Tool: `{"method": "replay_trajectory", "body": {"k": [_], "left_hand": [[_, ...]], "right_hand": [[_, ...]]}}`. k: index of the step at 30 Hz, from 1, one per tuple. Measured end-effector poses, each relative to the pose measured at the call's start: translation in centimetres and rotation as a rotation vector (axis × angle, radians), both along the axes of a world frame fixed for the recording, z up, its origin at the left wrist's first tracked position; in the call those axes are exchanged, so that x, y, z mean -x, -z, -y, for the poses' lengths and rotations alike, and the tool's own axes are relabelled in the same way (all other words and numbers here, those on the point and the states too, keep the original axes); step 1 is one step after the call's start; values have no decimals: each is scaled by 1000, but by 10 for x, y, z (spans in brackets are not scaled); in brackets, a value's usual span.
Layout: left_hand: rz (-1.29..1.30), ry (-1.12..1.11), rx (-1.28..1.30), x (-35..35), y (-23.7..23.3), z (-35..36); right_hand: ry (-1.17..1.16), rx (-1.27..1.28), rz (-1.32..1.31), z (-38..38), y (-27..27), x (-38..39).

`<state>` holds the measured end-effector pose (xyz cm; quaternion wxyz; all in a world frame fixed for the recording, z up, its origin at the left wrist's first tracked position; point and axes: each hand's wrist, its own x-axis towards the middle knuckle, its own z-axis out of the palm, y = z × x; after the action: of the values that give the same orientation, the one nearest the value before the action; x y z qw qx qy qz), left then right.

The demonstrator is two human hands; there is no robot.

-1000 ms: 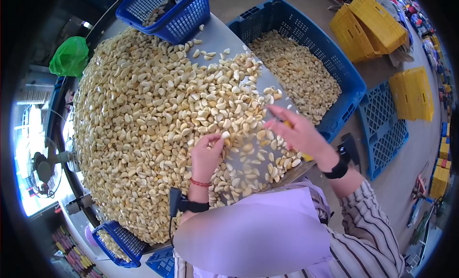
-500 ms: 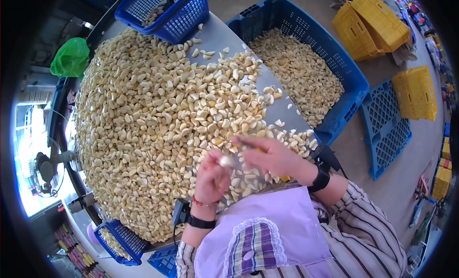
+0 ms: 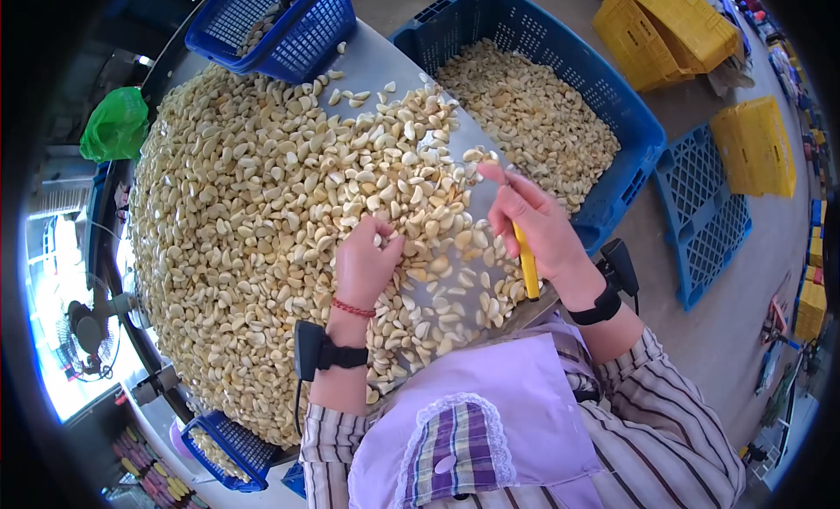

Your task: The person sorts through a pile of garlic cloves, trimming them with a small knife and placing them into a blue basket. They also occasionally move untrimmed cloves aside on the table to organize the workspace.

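Note:
A wide heap of pale, curved cloves (image 3: 254,203), which look like peeled garlic, covers the metal table. Low over the heap's near middle, my left hand (image 3: 366,257) is closed, with a pale garlic clove (image 3: 378,240) showing at its fingertips. To its right, my right hand (image 3: 538,225) grips a small knife by its yellow handle (image 3: 527,264). That handle points down toward my body, and the blade is mostly hidden by my fingers. Loose cloves lie thinly spread on wet metal (image 3: 477,286) between the hands.
Beyond the table's right edge stands a blue crate (image 3: 643,150) filled with pale pieces. A blue basket (image 3: 302,45) sits on the table's far end, another (image 3: 249,461) at lower left. Yellow crates (image 3: 752,146) and a blue pallet (image 3: 700,212) are on the floor. A fan (image 3: 87,325) stands left.
My hands were close together over the near cloves, with a clove in the left fingertips. They have separated: the left went forward onto the heap, the right moved right and forward with the knife.

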<state>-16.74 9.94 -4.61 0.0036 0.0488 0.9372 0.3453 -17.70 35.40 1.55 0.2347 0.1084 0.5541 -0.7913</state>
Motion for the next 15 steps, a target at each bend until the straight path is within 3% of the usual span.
{"method": "replay_trajectory", "body": {"k": [1,3,4,6,7,8,15], "left_hand": [[3,2,3,-3,-5,1],[581,-366,-645,-10,-24,0],[579,-367,-644,-16,-29,-1],[553,-398,-1218,-32,-37,-4],[549,-402,-1219,-37,-41,-5],[523,-378,-1221,-42,-45,-7],[423,-325,-1205,-61,-66,-22]], "right_hand": [[2,3,3,3,0,-3],[-128,-70,-13,15,-1,-14],[-197,-108,-41,22,-1,-18],[-316,-141,-110,33,-3,-25],[-433,-177,-175,37,-4,-28],[-397,-278,-534,42,20,-32],[-560,-144,-477,48,2,-30]]}}
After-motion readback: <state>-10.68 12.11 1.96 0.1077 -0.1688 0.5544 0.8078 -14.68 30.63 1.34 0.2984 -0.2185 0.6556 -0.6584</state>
